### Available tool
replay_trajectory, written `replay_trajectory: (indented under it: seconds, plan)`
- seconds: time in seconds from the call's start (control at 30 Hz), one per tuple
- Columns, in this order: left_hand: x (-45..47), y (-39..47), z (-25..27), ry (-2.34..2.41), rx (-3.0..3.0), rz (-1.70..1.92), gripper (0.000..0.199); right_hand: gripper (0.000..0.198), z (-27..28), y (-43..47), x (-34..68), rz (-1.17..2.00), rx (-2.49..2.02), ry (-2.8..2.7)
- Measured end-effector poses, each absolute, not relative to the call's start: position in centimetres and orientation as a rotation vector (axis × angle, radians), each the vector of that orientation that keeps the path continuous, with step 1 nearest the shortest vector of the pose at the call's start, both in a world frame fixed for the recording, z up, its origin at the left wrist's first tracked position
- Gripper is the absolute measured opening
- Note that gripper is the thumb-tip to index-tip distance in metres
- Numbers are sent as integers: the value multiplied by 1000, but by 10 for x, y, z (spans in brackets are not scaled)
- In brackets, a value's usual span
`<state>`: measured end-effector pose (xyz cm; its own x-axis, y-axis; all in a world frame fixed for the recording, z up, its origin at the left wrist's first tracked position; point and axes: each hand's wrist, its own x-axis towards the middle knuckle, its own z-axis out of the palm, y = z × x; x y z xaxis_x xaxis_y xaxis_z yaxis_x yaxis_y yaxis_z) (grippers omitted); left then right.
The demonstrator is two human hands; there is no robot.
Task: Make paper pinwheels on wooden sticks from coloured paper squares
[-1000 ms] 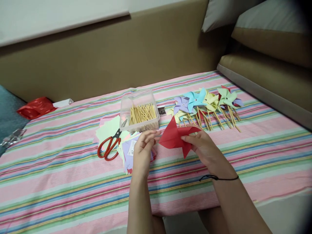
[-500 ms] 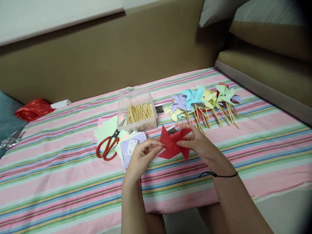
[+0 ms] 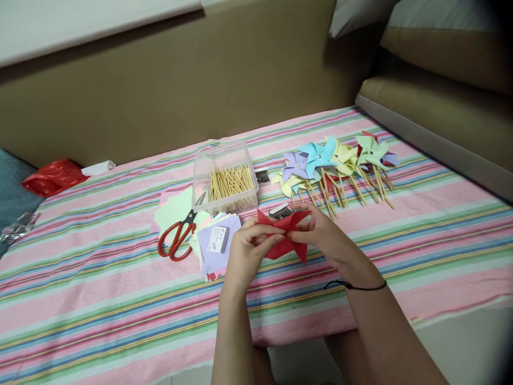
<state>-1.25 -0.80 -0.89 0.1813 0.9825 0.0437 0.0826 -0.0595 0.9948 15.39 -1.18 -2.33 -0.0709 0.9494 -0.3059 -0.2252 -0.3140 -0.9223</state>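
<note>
Striped cloth [image 3: 120,299] lies below as our left hand [image 3: 249,248] and right hand [image 3: 323,235] hold the red paper pinwheel [image 3: 285,247] between them, both grips pinched near its centre, neither clearly nearer.

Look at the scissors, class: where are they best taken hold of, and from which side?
I'd grip the scissors by the red handles, coming from the near side. Their loops face the wearer's edge of the cloth, while the blades point away toward the box.
</note>
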Motion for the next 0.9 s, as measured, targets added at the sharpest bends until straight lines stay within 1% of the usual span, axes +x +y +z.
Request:
replay_trajectory:
  seconds: [0.13, 0.23, 0.3, 0.43, 0.5, 0.67, 0.9]
  plan:
    - [-12, -7, -11, 1186, 1388, 1104, 3, 61, -23, -12, 154, 1559, -1256, -886]
    - [-11, -6, -13, 1159, 1339, 1125, 8, 63, -22, -11, 155, 1581, -1252, -885]
    - [-10, -5, -14, 1112, 1272, 1117, 15, 64, -21, -10, 155, 1601, -1247, -883]
    - [-7, -6, -13, 1062, 1133, 1141, 40, 65, -20, -10, 155, 1587, -1280, -870]
    - [-6, -6, -12, 1073, 1124, 1160, 49, 65, -22, -10, 155, 1573, -1281, -873]
    - [-5, -6, -10, 1088, 1089, 1156, 54, 64, -24, -10, 154, 1536, -1319, -883]
    - [-7, -6, -11, 1064, 1059, 1146, 58, 69, -23, -10, 155, 1559, -1345, -884]
